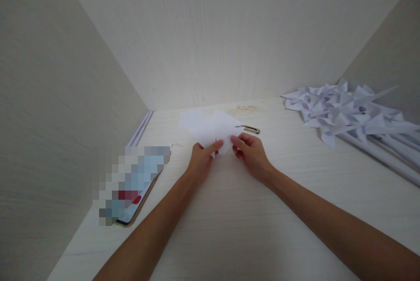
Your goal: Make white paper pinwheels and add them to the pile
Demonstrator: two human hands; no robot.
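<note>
A white paper sheet, turned cornerwise, is held just over the table between my two hands. Short dark slits show near its right corner and its near edge. My left hand grips the near left edge, thumb on top. On the near right edge, my right hand pinches the sheet between thumb and fingers; some fingertips are hidden beneath it. Just beyond my right hand lies a utility knife on the table. Another white paper piece lies flat behind the held sheet, partly covered by it.
Several folded paper pinwheels with rolled paper sticks are heaped at the right. A partly blurred phone lies at the left, near white paper rolls along the wall. Panels enclose the table at the back and sides.
</note>
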